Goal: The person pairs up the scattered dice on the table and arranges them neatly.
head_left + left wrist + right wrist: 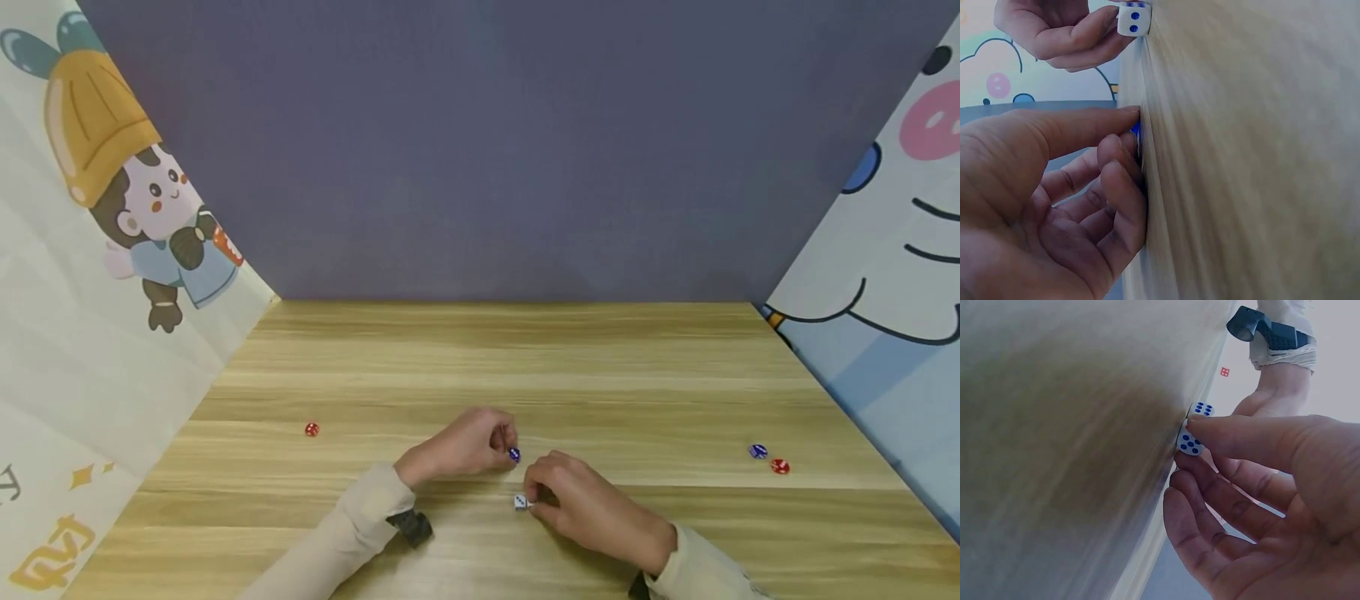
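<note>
In the head view my left hand (468, 442) pinches a blue die (513, 454) low over the wooden table. The left wrist view shows only a sliver of that blue die (1135, 128) between thumb and fingers. My right hand (592, 510) is close by on the right, nearer the front. Its thumb and finger pinch a white die with blue pips (1190, 445), mostly hidden by the fingers from above. A second white die (521, 502) sits on the table right at those fingertips, beside the pinched one.
A red die (312, 429) lies on the left part of the wooden table (480, 350). Off to the right are another blue die (758, 451) and a red die (780, 467), side by side. A dark grey panel (480, 150) rises behind the table, with cartoon-printed sheets at both sides.
</note>
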Demonstrator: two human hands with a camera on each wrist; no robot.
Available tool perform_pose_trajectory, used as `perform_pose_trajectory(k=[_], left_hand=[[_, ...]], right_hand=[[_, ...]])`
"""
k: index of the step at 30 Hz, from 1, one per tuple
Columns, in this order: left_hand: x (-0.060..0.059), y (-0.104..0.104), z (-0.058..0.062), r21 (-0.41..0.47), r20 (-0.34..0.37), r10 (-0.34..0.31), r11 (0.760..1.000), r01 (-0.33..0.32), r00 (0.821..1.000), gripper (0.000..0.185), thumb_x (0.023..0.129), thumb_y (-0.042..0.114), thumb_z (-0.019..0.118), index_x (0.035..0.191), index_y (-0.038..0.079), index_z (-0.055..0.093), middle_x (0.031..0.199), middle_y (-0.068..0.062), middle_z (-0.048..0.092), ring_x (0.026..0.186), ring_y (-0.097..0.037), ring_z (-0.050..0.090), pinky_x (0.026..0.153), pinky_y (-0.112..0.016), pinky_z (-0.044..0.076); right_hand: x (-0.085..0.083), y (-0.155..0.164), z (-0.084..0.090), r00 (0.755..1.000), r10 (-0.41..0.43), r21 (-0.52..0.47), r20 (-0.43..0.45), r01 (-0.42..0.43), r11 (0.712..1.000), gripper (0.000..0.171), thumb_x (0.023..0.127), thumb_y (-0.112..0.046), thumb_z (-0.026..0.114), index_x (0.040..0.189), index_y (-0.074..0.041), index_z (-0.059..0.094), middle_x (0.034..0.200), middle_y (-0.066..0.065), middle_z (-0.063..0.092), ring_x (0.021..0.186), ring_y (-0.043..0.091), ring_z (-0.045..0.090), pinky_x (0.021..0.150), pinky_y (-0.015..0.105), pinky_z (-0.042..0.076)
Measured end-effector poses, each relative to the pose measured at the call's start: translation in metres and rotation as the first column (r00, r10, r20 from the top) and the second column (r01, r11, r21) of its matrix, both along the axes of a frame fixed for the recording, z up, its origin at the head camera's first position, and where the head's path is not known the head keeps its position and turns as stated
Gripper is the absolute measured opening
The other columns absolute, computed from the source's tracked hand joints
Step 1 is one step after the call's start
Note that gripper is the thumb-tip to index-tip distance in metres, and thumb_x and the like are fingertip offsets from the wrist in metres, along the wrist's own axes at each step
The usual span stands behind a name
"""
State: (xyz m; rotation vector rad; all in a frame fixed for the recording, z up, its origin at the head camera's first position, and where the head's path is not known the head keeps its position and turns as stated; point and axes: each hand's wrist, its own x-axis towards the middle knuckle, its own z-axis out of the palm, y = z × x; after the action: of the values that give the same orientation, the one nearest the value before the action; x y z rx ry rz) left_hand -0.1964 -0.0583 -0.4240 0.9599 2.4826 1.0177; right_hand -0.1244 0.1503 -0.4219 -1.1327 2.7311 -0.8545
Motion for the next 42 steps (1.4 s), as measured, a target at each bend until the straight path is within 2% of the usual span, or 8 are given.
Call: perform_pose_trajectory(k=[9, 21, 29, 37, 42], left_hand=[[-0.001, 0.001, -0.004, 0.030, -0.001, 0.001, 1.000, -0.001, 1.000, 0.017, 0.081, 0.004, 0.080, 0.083, 0.010, 0.065, 0.073, 0.007, 0.062, 0.064, -0.003, 0.055, 0.060, -0.020, 0.048], [0.000, -0.001, -0.006, 0.041, 0.013, -0.007, 0.999, 0.007, 1.000, 0.015, 0.081, 0.004, 0.079, 0.083, 0.011, 0.066, 0.077, 0.008, 0.062, 0.066, -0.003, 0.055, 0.062, -0.020, 0.048], [0.000, -0.001, -0.007, 0.046, 0.005, -0.008, 0.999, 0.008, 1.000, 0.016, 0.081, 0.004, 0.080, 0.082, 0.010, 0.065, 0.075, 0.007, 0.061, 0.065, -0.003, 0.053, 0.061, -0.020, 0.045], [0.000, -0.001, -0.007, 0.045, -0.001, -0.007, 0.999, 0.007, 1.000, 0.018, 0.081, 0.005, 0.081, 0.082, 0.010, 0.064, 0.075, 0.007, 0.060, 0.064, -0.002, 0.052, 0.060, -0.020, 0.045], [-0.001, -0.002, -0.005, 0.056, -0.016, -0.017, 0.998, 0.018, 1.000, 0.018, 0.080, 0.004, 0.081, 0.082, 0.009, 0.064, 0.076, 0.006, 0.061, 0.064, -0.003, 0.052, 0.060, -0.020, 0.045]], right_hand=[[0.001, 0.001, 0.000, 1.000, 0.002, 0.004, -0.016, -0.002, 1.000, 0.020, 0.085, -0.011, 0.079, 0.081, -0.021, 0.062, 0.084, -0.016, 0.059, 0.080, 0.001, 0.051, 0.071, 0.022, 0.049], [0.002, 0.000, -0.001, 1.000, 0.017, 0.008, 0.022, -0.017, 1.000, 0.019, 0.086, -0.010, 0.079, 0.083, -0.020, 0.063, 0.085, -0.014, 0.060, 0.080, 0.000, 0.053, 0.071, 0.021, 0.050], [0.003, 0.000, -0.001, 1.000, 0.018, 0.018, -0.013, -0.017, 1.000, 0.019, 0.085, -0.010, 0.079, 0.084, -0.020, 0.063, 0.085, -0.015, 0.060, 0.078, -0.002, 0.054, 0.069, 0.020, 0.049], [0.004, 0.004, 0.006, 1.000, -0.010, 0.027, -0.011, 0.011, 1.000, 0.014, 0.083, -0.014, 0.080, 0.088, -0.019, 0.068, 0.089, -0.014, 0.062, 0.083, -0.001, 0.060, 0.071, 0.021, 0.052], [0.002, 0.009, 0.015, 0.999, -0.046, 0.030, -0.013, 0.047, 0.998, 0.014, 0.083, -0.020, 0.081, 0.091, -0.018, 0.069, 0.091, -0.012, 0.064, 0.079, 0.001, 0.059, 0.066, 0.022, 0.051]])
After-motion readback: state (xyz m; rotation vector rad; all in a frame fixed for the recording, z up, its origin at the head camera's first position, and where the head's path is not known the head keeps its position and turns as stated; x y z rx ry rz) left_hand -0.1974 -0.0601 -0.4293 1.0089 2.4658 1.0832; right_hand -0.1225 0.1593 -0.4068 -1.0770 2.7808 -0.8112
